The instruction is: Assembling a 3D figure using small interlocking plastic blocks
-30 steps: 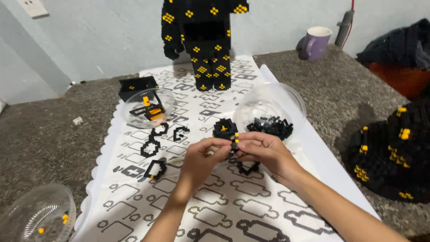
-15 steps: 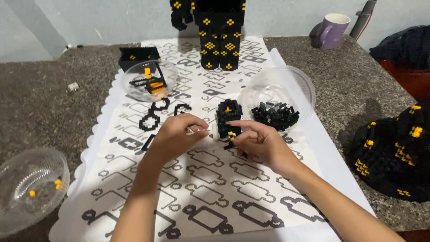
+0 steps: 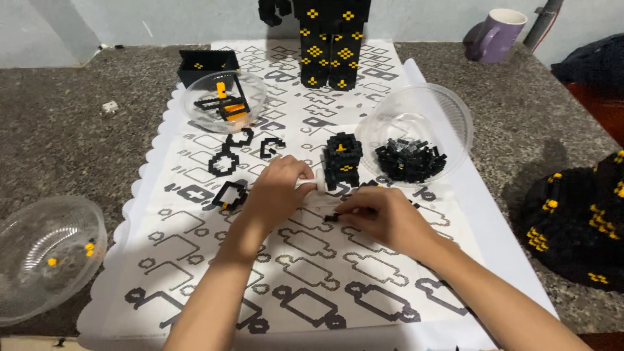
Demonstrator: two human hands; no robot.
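Mid-assembly of a small block build (image 3: 342,159) near the middle of the desk. Right hand (image 3: 383,218) pinching a tiny black brick (image 3: 331,218) on the printed sheet (image 3: 305,260), fingers clamped. Left hand (image 3: 278,188) closed around a white tool (image 3: 313,185). Next: careful alignment, firm press.

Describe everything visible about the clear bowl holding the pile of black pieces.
The clear bowl is round, see-through and looks like thin plastic, with a wide smooth rim. It stands upright on the right part of the printed sheet, its far edge near the sheet's border. A heap of small black pieces fills its near side; the far side is bare. A small black and yellow block build stands just left of it. Neither hand touches it; the right hand rests nearest, in front of it.
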